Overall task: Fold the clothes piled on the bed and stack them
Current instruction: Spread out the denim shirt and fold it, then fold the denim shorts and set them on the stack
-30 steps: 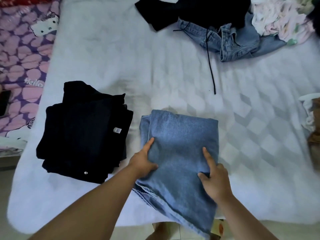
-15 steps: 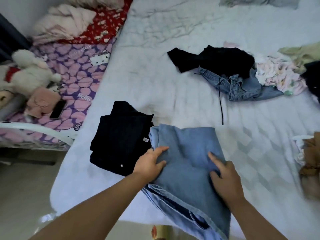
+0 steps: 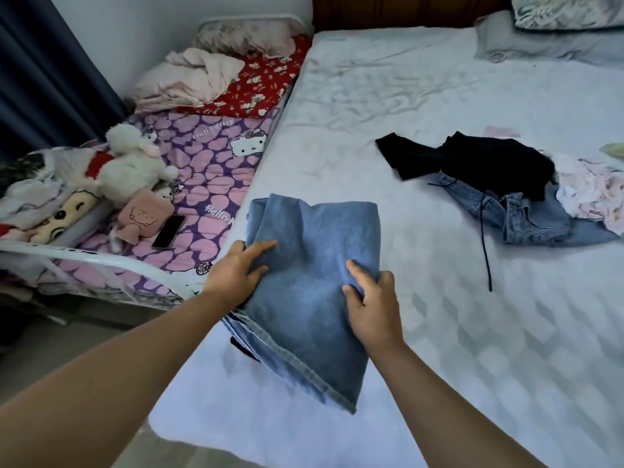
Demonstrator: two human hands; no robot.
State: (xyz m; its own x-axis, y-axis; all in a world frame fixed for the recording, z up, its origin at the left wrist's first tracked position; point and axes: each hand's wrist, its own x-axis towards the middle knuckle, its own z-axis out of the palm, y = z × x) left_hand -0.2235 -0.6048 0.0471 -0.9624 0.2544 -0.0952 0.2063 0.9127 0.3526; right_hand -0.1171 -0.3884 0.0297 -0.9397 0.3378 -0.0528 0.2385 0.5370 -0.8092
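Note:
Both my hands hold a folded pair of light blue jeans (image 3: 314, 265) near the left front edge of the white bed (image 3: 439, 315). My left hand (image 3: 236, 275) grips the jeans' left edge, thumb on top. On the right side, my right hand (image 3: 371, 305) pinches the denim. The jeans cover the folded black stack; only a black sliver (image 3: 243, 347) shows beneath. The unfolded pile lies at the right: a black garment (image 3: 489, 160), darker blue jeans (image 3: 526, 217) with a black cord, and a floral white piece (image 3: 594, 194).
A small bed with a purple heart-print sheet (image 3: 209, 170) adjoins the left side, edged by a white rail (image 3: 111, 261). On it lie a white plush toy (image 3: 131, 167), a pink pouch (image 3: 145, 214) and a phone (image 3: 169, 231). Grey pillows (image 3: 547, 42) sit at the head.
The folded blue jeans have moved left from beside the black stack to on top of it, carried by both hands. The view has also tilted up and left.

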